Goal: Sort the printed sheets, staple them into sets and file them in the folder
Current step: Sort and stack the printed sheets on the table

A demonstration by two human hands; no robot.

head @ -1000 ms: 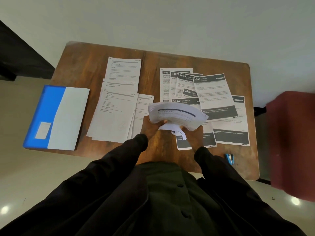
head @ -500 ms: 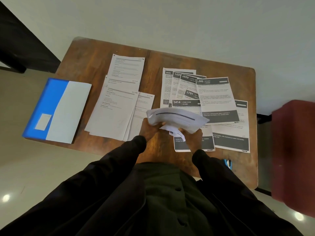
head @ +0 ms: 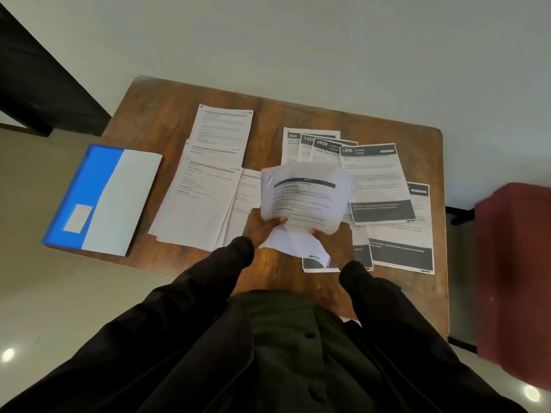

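Paper, thin and limp: the stack (head: 304, 198) is held over the near part of the table (head: 167, 114), its top page bowed and a few lower sheets curling down between the hands. The left hand (head: 259, 226) grips the lower left corner, thumb on top; the right hand (head: 334, 239) pinches the lower right edge the same way, with the fingers beneath hidden. Plain sheets (head: 202, 204) lie left, banded sheets (head: 378, 180) right, the folder (head: 101, 198) far left. The stack looks light, floppy and prone to slide sheet over sheet, so it is best held at both side edges, squared, and not by one corner.
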